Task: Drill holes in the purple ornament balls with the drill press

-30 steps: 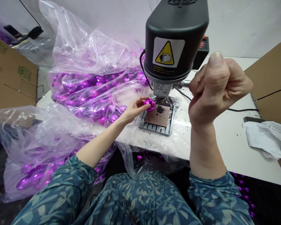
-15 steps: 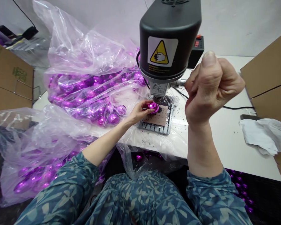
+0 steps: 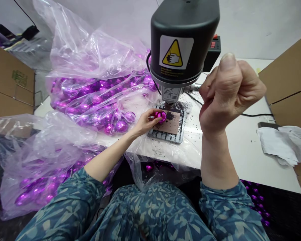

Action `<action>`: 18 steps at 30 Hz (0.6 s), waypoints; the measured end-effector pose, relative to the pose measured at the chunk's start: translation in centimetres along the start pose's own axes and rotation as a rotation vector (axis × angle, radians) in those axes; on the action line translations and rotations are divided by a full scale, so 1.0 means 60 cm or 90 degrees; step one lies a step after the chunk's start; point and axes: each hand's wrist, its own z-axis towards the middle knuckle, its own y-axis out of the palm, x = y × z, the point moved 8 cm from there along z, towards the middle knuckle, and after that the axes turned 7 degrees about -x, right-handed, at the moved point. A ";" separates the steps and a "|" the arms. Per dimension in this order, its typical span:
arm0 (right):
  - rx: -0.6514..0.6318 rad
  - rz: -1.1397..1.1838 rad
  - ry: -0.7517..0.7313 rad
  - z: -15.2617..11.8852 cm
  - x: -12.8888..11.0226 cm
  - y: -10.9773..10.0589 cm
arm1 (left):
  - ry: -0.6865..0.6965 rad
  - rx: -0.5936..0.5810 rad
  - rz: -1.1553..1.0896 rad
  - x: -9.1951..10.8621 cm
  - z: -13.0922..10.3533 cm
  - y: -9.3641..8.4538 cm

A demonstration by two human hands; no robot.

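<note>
My left hand (image 3: pixel 147 121) pinches a shiny purple mirror-faceted ball (image 3: pixel 161 117) between thumb and fingers. The ball is just over the brown board (image 3: pixel 169 126), slightly left of and below the chuck (image 3: pixel 169 104) of a black drill press (image 3: pixel 183 47). Dark shavings (image 3: pixel 174 115) lie scattered on the board, which rests on the slotted metal base (image 3: pixel 165 136). My right hand (image 3: pixel 228 93) is closed in a fist beside the press head, at the end of its metal feed handle (image 3: pixel 196 87). The fingers cover most of that handle.
Clear plastic bags (image 3: pixel 90 97) full of purple balls spread over the table's left side. Another bag (image 3: pixel 45 167) hangs in front at lower left. Cardboard boxes (image 3: pixel 291 70) stand at right and left. White paper or plastic (image 3: pixel 278 142) lies at the table's right, near a black cable (image 3: pixel 256 115).
My left hand has drawn the purple ball slightly left, away from beneath the chuck, uncovering more shavings and board. My right fist stays by the press head.
</note>
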 end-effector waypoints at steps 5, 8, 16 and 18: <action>-0.003 -0.015 0.010 -0.002 0.000 -0.001 | 0.023 0.015 -0.094 -0.018 0.022 0.004; -0.014 -0.011 0.004 -0.001 -0.003 0.001 | 0.042 0.001 -0.083 -0.019 0.034 0.010; -0.028 -0.080 -0.012 -0.006 0.001 0.001 | 0.107 -0.045 0.070 -0.007 0.029 0.024; -0.030 -0.093 -0.004 -0.008 0.002 0.001 | 0.105 -0.055 0.070 -0.007 0.021 0.030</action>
